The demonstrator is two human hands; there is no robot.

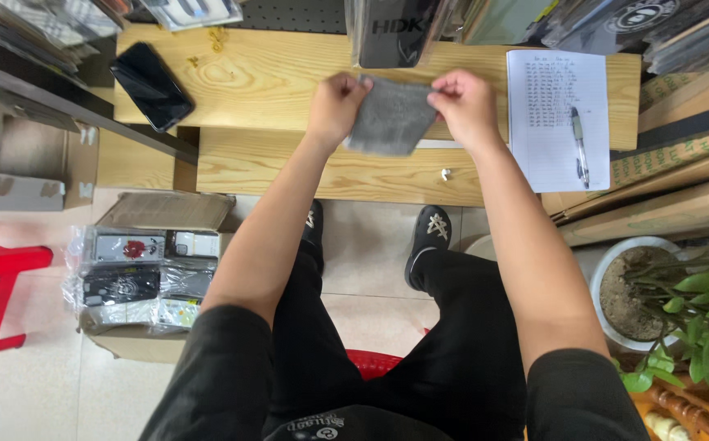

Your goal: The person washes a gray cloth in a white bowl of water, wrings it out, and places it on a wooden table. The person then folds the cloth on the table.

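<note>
Both my hands, left hand (336, 104) and right hand (465, 104), pinch the grey cloth (389, 117) by its top corners above the surface (273, 77), fingers closed; looks light, limp.

- Bare forearms, no sleeves reaching past the elbows, ending in a left hand (335, 104) and a right hand (467, 106) without rings or a watch.
- Black short-sleeved top with a small pale print at the hem.
- Black trousers.
- Black shoes (428, 245) marked with white.

1 head camera looks straight down, close above the wooden desk (273, 82).
</note>
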